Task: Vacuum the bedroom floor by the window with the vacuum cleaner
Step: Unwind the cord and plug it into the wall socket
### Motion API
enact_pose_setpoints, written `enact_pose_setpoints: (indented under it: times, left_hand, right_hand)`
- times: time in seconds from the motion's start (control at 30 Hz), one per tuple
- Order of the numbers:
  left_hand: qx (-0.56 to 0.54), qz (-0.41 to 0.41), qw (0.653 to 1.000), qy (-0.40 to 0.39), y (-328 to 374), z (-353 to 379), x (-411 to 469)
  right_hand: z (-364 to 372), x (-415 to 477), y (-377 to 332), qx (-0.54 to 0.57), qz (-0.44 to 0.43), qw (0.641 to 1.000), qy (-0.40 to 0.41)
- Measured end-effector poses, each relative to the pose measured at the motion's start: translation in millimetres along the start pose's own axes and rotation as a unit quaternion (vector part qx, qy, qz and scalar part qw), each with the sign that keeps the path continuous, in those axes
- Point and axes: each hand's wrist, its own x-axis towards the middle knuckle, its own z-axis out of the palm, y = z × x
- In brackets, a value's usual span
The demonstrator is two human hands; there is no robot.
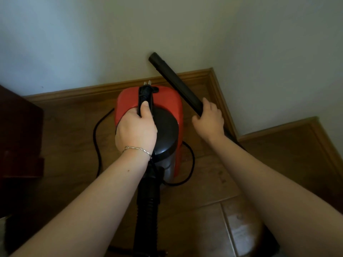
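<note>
The loose power cord (95, 134) looped on the floor (204, 175) left of the red vacuum cleaner (167, 101), which sat in the corner by the wall (92, 43). My left hand (136, 127) was curled round its handle (151, 106), thumb pinning the plug (145, 89). My right hand (208, 117) gripped the black wand (174, 80), which leaned on the wall. Lifting could have snagged the cord underfoot or scraped the wand along the paint.

The handle of the vacuum cleaner (167, 101) is largely covered by the left hand (137, 130) gripping it. The lower end of the tube (174, 80) is hidden inside the right hand (209, 119). The hose (146, 204) is cut off by the bottom edge, the dark cabinet (18, 136) by the left edge. Part of the cord (95, 145) is concealed beneath the body.
</note>
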Motion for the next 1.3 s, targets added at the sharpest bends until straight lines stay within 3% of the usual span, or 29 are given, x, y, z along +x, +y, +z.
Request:
enact_pose_setpoints:
  times: [0.17,0.27,0.37,0.47,0.57,0.67,0.77,0.87,1.3]
  left_hand:
    - [0.012,-0.017,1.000,-0.009,1.4,-0.3,1.4]
    - [0.042,-0.015,0.999,-0.022,4.5,-5.3,-0.1]
    - [0.059,-0.011,0.997,-0.051,5.5,-9.2,1.5]
    - [0.073,0.003,0.993,-0.094,5.0,-13.7,4.3]
    - [0.125,0.031,0.982,-0.137,10.3,-30.2,0.1]
    - [0.231,0.117,0.960,-0.109,19.6,-65.3,-4.0]
    - [0.372,0.308,0.875,0.012,18.8,-109.3,-18.4]
    - [0.388,0.419,0.818,0.066,2.2,-136.5,-39.9]
    - [0.405,0.441,0.801,-0.017,-32.1,-137.4,-94.8]
  right_hand:
    - [-37.4,-40.8,-76.0,0.134,-0.169,0.974,0.068]
    - [-50.0,-74.7,-103.6,0.209,-0.171,0.963,-0.001]
    - [-50.6,-98.1,-105.5,0.217,-0.165,0.961,-0.052]
    - [-55.6,-108.7,-101.8,0.150,-0.190,0.969,-0.046]
    - [-64.2,-116.3,-94.7,-0.076,-0.279,0.957,0.033]
    - [-78.6,-123.4,-84.4,-0.188,-0.271,0.943,0.042]
    - [-91.4,-137.4,-71.2,-0.228,-0.268,0.935,0.035]
    - [-103.3,-158.2,-60.4,-0.240,-0.274,0.931,0.039]
    - [-72.6,-177.7,-54.1,-0.212,-0.316,0.925,-0.003]
